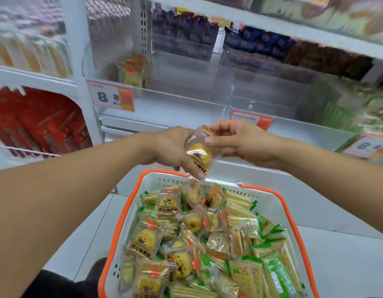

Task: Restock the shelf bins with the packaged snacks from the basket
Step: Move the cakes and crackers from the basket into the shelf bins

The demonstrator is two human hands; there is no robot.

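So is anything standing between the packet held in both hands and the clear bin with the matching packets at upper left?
Nothing visible does. The pastry packet is held by the left hand and right hand above the basket. The clear bin stands directly beyond, its front open at the top, and a few matching packets sit at its back left.

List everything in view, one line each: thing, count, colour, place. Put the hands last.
Clear-wrapped yellow pastry packet: one, yellow and orange, held above the basket.
White plastic basket with orange rim: one, on the floor below the hands.
Yellow pastry packets: many, basket's left side.
Green-edged cracker packets: many, basket's right side.
Clear plastic shelf bin: one, nearly empty, a yellow packet inside.
Price tag: one, white and orange, on that bin.
Red boxes: several, left shelf.
Left hand: grips the packet.
Right hand: pinches its top.
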